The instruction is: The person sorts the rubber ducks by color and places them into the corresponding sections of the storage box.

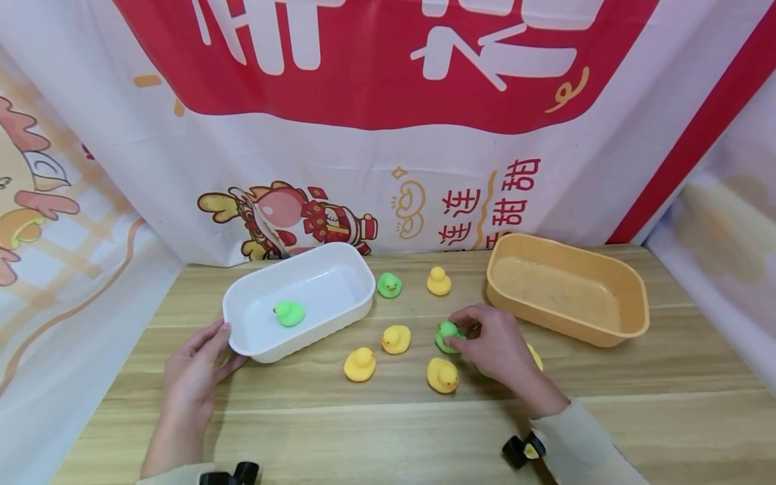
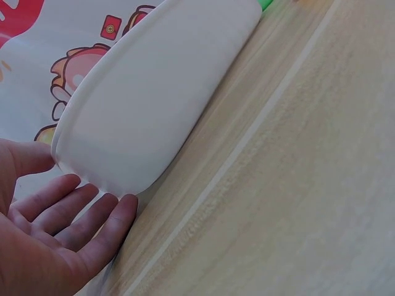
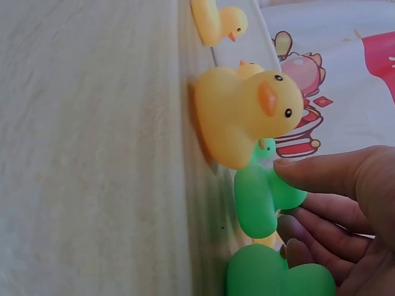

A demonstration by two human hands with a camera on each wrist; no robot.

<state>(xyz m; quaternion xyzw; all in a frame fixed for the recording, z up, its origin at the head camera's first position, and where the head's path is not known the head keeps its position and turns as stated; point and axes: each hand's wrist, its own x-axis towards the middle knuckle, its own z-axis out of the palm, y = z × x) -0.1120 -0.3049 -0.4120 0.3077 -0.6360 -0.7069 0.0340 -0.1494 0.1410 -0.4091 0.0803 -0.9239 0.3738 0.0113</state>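
Green duck (image 1: 446,331), just beyond a yellow duck (image 1: 442,374), is pinched by the right hand (image 1: 494,342), while the left hand (image 1: 192,370) grips the white tray (image 1: 315,333) by its end, which I, watching from far, suppose is for keeping it steady.

White tub (image 1: 315,333), left: plastic, smooth, soft gloss inside, outer wall flatter, more matt. Tan tub (image 1: 558,291), far right: plastic too, satin walls, duller floor with faint blotchy marks. Green ducks (image 3: 255,200) and yellow ducks (image 3: 244,117): smooth, rubbery look, mostly matt, slight sheen on the heads. Surface (image 1: 291,438): wood-grain planking, smooth, low sheen; may be laminate, the wrist views are too blurred to be sure. Backdrop (image 1: 376,101), far side: printed cloth, lightly creased, faint satin shine. Sleeve (image 1: 588,444), near right: matt cloth. Wrist camera gear (image 1: 514,453): black, hard plastic look, some gloss.
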